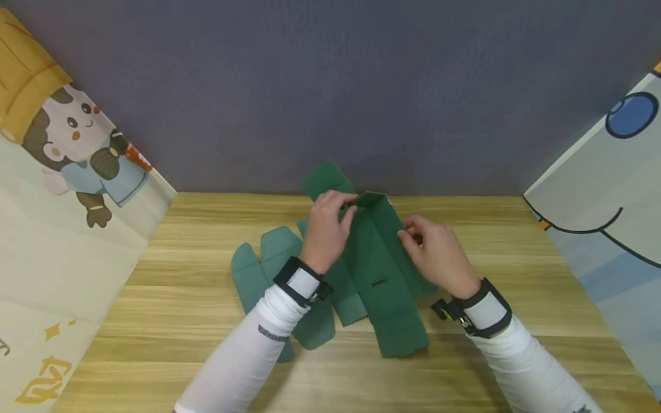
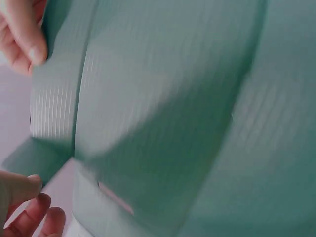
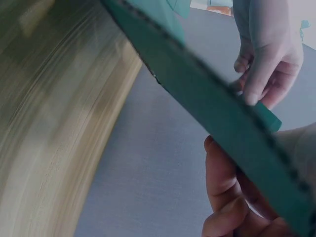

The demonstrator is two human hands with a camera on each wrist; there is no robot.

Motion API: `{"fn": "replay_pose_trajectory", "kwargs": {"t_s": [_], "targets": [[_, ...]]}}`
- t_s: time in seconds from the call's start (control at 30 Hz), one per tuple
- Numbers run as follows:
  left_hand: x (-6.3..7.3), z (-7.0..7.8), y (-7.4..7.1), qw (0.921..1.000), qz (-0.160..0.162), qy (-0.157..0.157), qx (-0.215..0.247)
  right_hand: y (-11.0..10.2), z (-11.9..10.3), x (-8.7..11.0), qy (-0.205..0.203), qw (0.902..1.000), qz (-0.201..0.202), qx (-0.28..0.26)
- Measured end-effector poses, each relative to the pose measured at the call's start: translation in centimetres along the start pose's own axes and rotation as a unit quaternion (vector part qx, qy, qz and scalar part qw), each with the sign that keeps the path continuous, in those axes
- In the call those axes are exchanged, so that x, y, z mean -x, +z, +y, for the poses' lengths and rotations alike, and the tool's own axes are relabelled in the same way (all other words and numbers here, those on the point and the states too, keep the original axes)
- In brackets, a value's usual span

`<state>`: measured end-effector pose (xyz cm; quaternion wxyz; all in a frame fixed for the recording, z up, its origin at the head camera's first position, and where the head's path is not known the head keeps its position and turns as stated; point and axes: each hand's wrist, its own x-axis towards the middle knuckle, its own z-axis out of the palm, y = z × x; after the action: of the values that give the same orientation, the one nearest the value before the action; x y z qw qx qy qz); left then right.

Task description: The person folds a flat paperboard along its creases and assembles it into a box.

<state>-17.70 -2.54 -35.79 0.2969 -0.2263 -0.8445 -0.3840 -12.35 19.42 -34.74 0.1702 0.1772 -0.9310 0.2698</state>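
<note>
A partly folded green cardboard box [image 1: 374, 252] stands on the table, with its side panel raised on the right and a dark slot in its middle panel. At its far end my left hand [image 1: 326, 232] pinches a small end flap [image 2: 37, 159] between thumb and fingers. My right hand [image 1: 443, 252] holds the raised side panel [image 3: 197, 98] from outside, thumb against fingers at its edge. In the right wrist view, the left hand [image 3: 274, 61] appears beyond the panel. Rounded cardboard flaps [image 1: 253, 281] spread out to the left, under the left forearm.
The wooden table [image 1: 516, 258] extends on both sides of the cardboard. A dark grey wall panel [image 1: 361, 86] rises at the back edge. Printed cartoon cloths hang at the left [image 1: 119, 229] and right [image 1: 583, 201].
</note>
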Motion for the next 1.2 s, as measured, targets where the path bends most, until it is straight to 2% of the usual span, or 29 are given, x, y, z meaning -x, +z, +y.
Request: {"fn": "replay_pose_trajectory", "kwargs": {"t_s": [0.1, 0.23, 0.33, 0.4, 0.57, 0.67, 0.77, 0.9, 1.03, 1.2], "targets": [[0.1, -1.2, -1.0, 0.9995, -0.002, -0.027, -0.015, -0.1, 0.3, 0.1, 0.004, 1.0000, 0.002, -0.002], [0.5, -3.3, -2.5, 0.9941, -0.016, -0.082, -0.069, -0.3, 0.8, 0.1, 0.016, 0.9998, -0.001, -0.009], [0.9, -4.7, -3.7, 0.9824, -0.054, -0.127, -0.126, -0.3, 1.2, 0.1, 0.025, 0.9996, -0.002, -0.012], [1.0, -5.4, -4.4, 0.9719, -0.091, -0.146, -0.160, -0.4, 1.5, 0.0, 0.028, 0.9995, -0.002, -0.015], [1.1, -6.1, -5.0, 0.9472, -0.184, -0.164, -0.205, -0.5, 1.8, 0.1, 0.027, 0.9995, 0.009, -0.012], [1.1, -6.0, -5.0, 0.9401, -0.210, -0.169, -0.209, -0.4, 1.8, 0.2, 0.022, 0.9996, 0.013, -0.012], [1.2, -5.9, -5.0, 0.9424, -0.204, -0.170, -0.203, -0.4, 2.0, 0.2, 0.019, 0.9997, 0.015, -0.009], [1.5, -5.7, -4.7, 0.9536, -0.176, -0.148, -0.194, -0.3, 2.1, -0.2, 0.008, 0.9997, 0.020, 0.013], [2.2, -5.3, -4.1, 0.9626, -0.158, -0.120, -0.184, -0.3, 2.0, -0.9, -0.014, 0.9982, 0.026, 0.051], [3.1, -5.0, -3.3, 0.9677, -0.143, -0.107, -0.178, -0.4, 1.8, -1.8, -0.046, 0.9928, 0.036, 0.104]]}}
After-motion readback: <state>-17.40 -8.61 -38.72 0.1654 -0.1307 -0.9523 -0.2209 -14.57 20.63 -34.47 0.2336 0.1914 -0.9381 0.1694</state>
